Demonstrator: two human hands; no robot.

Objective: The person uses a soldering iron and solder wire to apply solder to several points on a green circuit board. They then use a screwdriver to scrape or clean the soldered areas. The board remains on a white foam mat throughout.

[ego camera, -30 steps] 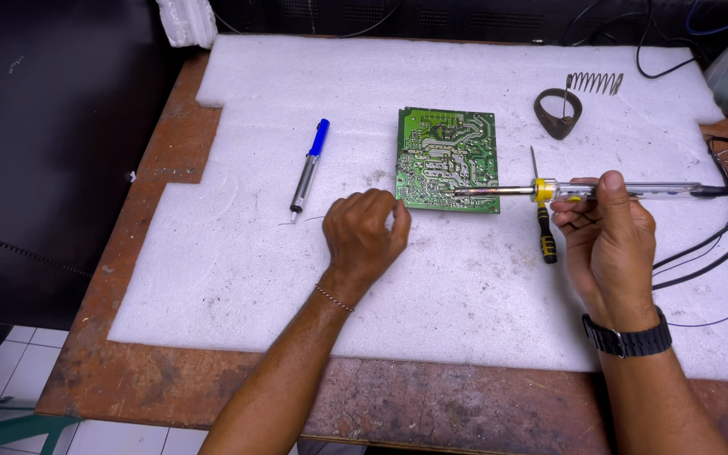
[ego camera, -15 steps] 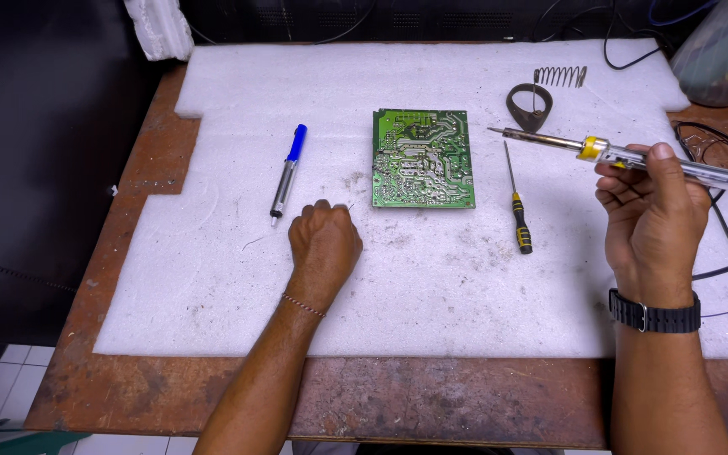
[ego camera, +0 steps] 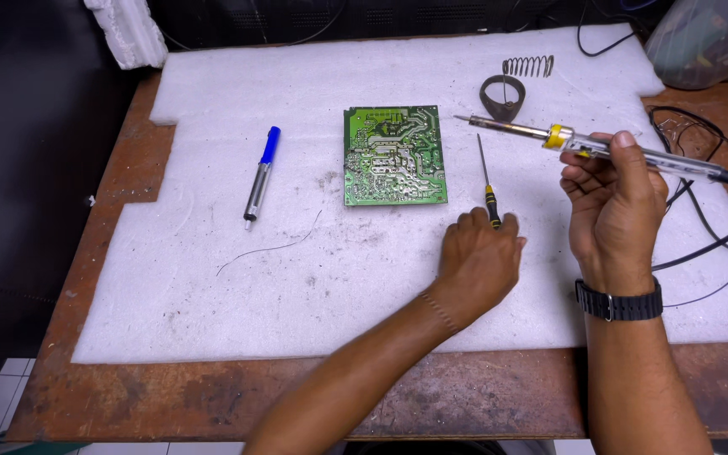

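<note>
Fingers of the left hand curl loosely onto the slim yellow-and-black-handled screwdriver on the white foam tabletop, touching its handle but not yet gripping or lifting it. Right of it, the right hand grasps a yellow-collared soldering iron, held raised. Farther left, the green rectangular circuit board lies untouched, solder side up.

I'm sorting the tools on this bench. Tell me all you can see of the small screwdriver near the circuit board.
The small screwdriver has a thin bare metal shaft and a short black handle with yellow marks, plastic by its look. It lies flat on the white foam pad, just right of the green circuit board, tip pointing away from the person. The left hand has its fingertips at the handle end. The soldering iron in the right hand is apart from it.
</note>
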